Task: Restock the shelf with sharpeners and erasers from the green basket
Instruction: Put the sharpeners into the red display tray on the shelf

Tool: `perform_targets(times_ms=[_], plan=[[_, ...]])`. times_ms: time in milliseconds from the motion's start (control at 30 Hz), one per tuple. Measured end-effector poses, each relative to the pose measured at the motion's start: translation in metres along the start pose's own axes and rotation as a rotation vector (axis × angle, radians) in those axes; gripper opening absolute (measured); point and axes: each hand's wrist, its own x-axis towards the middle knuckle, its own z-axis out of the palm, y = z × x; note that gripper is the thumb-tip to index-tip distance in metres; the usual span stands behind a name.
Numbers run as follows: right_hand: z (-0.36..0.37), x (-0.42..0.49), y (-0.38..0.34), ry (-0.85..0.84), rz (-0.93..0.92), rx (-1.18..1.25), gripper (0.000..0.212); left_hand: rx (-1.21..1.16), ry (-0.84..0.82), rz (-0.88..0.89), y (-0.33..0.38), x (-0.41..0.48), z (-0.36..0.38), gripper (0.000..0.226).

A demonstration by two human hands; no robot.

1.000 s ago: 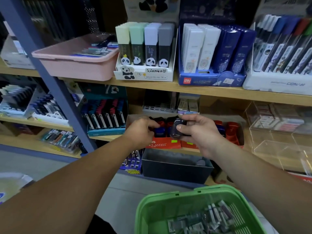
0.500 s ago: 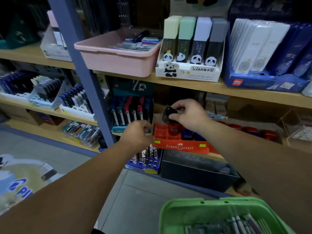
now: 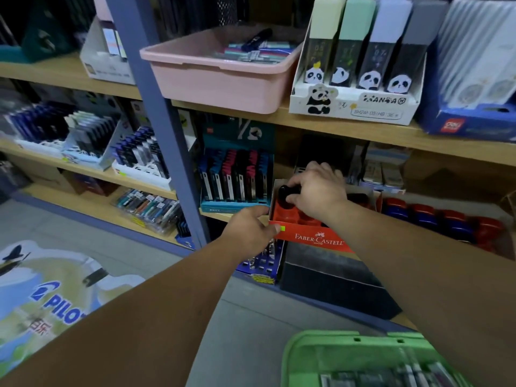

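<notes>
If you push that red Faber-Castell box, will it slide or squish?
It would probably slide: the red box looks like thin card standing loose on the shelf, and the left hand grips its corner, maybe to steady it. Its walls might bend if squeezed. The red sharpeners filling it likely keep it from tipping.

**Black sharpener (image 3: pixel 284 192) set down into the red box (image 3: pixel 318 238)**
Held out in front of the red box a second ago, then lifted above its back left corner, the black sharpener is now lowered into that corner, still pinched by the right hand (image 3: pixel 318 191). The left hand (image 3: pixel 248 233) has been slid from the box's left side to its front left corner, which it grips with the thumb on the front face. The green basket (image 3: pixel 335 356) is now seen below and further right of the box.
</notes>
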Motion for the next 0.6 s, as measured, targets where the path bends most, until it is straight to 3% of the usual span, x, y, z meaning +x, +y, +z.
perform_targets(times_ms=[133, 233, 467, 533, 600], plan=[[-0.004, -0.007, 0.005, -0.026, -0.018, 0.034, 0.054, 0.141, 0.059, -0.046, 0.006, 0.002, 0.002, 0.037], [-0.010, -0.030, 0.013, 0.072, -0.054, 0.226, 0.051, 0.259, 0.067, -0.047, 0.017, -0.007, 0.000, 0.025], [-0.004, -0.154, 0.046, 0.218, -0.154, 0.364, 0.035, 0.472, -0.119, 0.168, 0.026, -0.048, 0.009, 0.011], [0.020, -0.195, 0.060, 0.099, -0.089, 0.450, 0.030, 0.506, -0.199, 0.237, 0.029, -0.063, 0.024, 0.008], [0.052, -0.223, 0.066, -0.123, 0.010, 0.609, 0.025, 0.559, -0.223, 0.299, 0.027, -0.073, 0.037, 0.009]])
